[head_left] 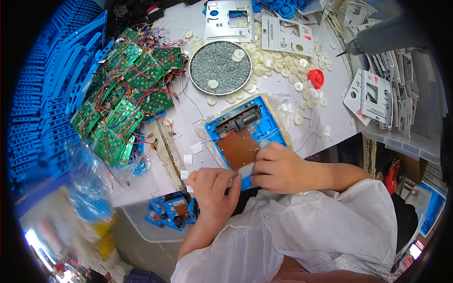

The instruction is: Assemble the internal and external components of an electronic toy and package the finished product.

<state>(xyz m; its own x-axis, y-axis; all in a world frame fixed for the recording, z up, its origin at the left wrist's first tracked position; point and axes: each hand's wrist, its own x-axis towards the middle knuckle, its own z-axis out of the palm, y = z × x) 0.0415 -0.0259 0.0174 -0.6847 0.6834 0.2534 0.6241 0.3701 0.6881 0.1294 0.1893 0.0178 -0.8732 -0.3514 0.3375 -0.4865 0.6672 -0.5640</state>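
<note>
A blue plastic casing (270,123) lies open on the table before me, tilted slightly, with a brown circuit board (236,150) and a black mechanism (239,118) inside. Thin wires run out over its edges. My left hand (213,188) is at the casing's lower left corner, thumb and fingers pinched together; whatever is between them is too small to make out. Over the casing's lower right part, the fingers of my right hand (281,170) are curled closed beside the brown board. What they grip, if anything, is hidden.
Green circuit boards (125,113) with red wires are heaped at left, beside stacked blue casings (47,89). A round tin (192,78) of screws stands behind the casing, near scattered cream discs (278,63) and a red knob (315,79). A grey screwdriver (384,38) hangs at upper right above white panels (375,101).
</note>
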